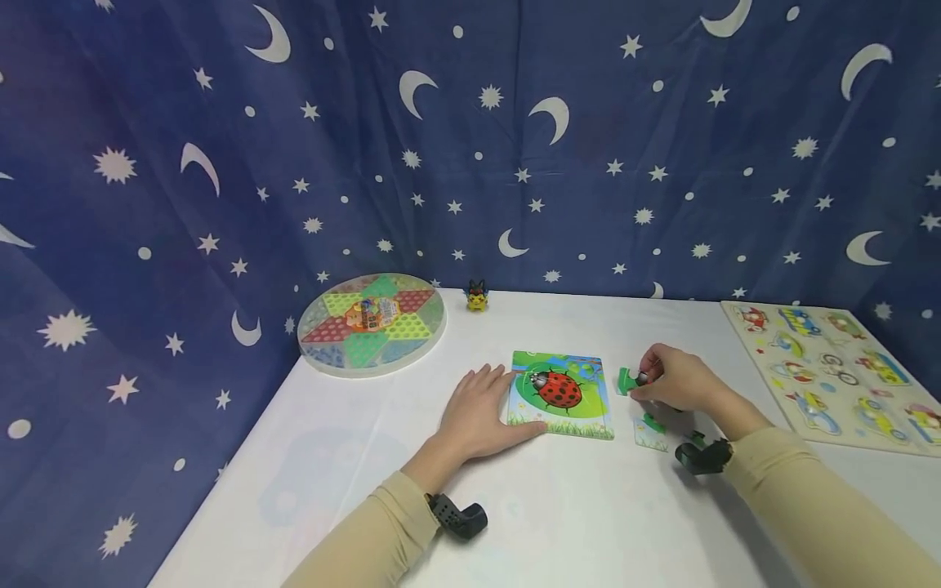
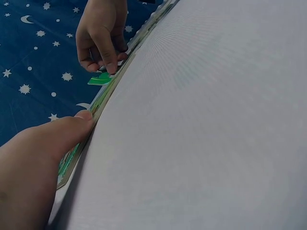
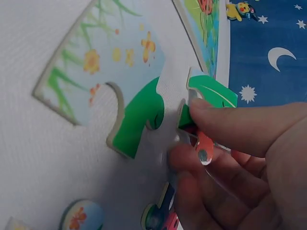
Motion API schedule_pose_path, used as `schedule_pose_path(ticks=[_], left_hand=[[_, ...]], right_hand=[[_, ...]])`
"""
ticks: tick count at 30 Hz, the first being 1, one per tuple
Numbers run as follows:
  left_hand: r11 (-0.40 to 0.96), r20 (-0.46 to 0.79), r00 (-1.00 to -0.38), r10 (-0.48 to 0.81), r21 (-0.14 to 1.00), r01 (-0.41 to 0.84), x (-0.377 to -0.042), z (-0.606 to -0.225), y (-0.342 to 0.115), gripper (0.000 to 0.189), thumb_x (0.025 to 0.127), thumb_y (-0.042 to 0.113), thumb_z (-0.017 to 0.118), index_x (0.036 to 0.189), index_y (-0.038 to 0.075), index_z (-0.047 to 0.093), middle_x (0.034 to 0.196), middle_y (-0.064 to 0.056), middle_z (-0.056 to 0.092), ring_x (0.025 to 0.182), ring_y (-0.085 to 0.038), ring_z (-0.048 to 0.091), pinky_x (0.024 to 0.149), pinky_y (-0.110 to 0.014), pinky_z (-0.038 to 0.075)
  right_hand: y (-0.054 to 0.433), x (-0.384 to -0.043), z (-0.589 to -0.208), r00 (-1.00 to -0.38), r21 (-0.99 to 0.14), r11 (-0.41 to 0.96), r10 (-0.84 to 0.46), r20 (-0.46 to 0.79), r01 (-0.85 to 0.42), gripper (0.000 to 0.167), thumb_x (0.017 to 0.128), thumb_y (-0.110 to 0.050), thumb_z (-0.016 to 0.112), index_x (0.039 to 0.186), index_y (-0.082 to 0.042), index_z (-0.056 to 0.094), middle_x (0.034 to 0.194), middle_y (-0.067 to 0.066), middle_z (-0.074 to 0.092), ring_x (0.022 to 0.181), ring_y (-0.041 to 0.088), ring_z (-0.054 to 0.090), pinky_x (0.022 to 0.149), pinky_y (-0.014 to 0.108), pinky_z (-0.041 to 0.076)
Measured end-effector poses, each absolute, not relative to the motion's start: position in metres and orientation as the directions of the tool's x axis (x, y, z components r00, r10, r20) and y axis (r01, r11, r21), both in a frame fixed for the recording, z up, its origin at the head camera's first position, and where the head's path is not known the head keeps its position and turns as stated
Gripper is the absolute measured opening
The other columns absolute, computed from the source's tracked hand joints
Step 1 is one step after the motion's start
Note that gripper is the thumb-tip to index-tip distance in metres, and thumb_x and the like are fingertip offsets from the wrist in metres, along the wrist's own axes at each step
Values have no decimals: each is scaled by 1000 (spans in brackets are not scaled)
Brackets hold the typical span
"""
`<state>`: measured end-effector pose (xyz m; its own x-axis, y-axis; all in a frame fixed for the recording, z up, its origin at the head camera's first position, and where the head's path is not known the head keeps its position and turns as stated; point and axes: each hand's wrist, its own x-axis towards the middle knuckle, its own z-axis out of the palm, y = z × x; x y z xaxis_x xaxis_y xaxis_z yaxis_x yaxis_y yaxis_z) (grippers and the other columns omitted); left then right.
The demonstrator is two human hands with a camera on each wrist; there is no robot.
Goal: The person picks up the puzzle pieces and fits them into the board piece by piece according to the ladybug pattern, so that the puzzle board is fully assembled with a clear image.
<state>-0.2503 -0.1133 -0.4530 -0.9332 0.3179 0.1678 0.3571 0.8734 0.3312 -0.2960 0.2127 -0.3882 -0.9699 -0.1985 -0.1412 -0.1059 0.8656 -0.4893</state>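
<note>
A square ladybug puzzle board (image 1: 560, 420) lies flat on the table. My left hand (image 1: 474, 416) rests at its left side, with the thumb along the near edge and the fingers by the left edge. Just right of the board, my right hand (image 1: 680, 380) pinches a green jigsaw puzzle piece (image 3: 213, 91) between thumb and fingers, which cover part of it. Nearer to me lies a pale blue jigsaw piece (image 3: 139, 52) with grass, flowers and a green part. More pieces, one with an orange flower (image 3: 81, 215), lie partly hidden below the right hand.
A round Chinese checkers board (image 1: 372, 324) lies at the back left. Beside it stands a small yellow figurine (image 1: 477, 296). A wooden vehicle puzzle board (image 1: 838, 376) lies at the right. Behind the table (image 1: 588, 523) hangs a blue star-and-moon curtain (image 1: 470, 212).
</note>
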Motion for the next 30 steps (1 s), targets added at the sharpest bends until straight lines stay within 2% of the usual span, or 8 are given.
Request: schedule_pose_path(ticks=[7,15,21,25,30], left_hand=[[857,179,-922,344,340,386,-254,-452,-114,98,82,83,56,156,20,46,160,-8,41,152,-28,27,125,-43,16],[861,181,-920,348,327,390,-255,-450,-117,98,83,83,56,156,20,45,160,-9,41,152,-28,28,125,-43,16],[858,176,-925,338,346,380,-253,-450,-118,98,83,83,56,156,19,46,160,-9,41,152,-28,28,125,-44,16],[863,171,-928,332,342,371,-251,-452,-119,99,83,84,55,156,18,45,160,-9,41,152,-29,28,125,-44,17],[864,173,-927,334,336,374,-250,-451,-118,99,83,83,56,156,18,46,160,-9,42,152,-29,29,125,-44,17]], right_hand=[[210,-293,-389,-965,-528,841,-223,-139,-119,35,90,-16,78,115,-1,59,89,8,60,71,19,59,60,32,49],[203,-293,-393,-954,-552,808,-292,-68,-208,17,98,-12,65,112,-3,66,92,8,64,70,19,60,59,33,50],[199,-294,-388,-964,-603,766,-265,22,-224,21,102,-16,61,118,-3,66,98,13,68,71,21,64,58,34,50],[195,-294,-384,-972,-646,738,-232,30,-196,27,102,-21,62,121,-3,66,104,16,68,76,25,66,57,34,49],[187,-293,-385,-966,-655,728,-257,13,-202,22,100,-18,65,117,-4,68,98,12,66,77,25,64,60,33,49]])
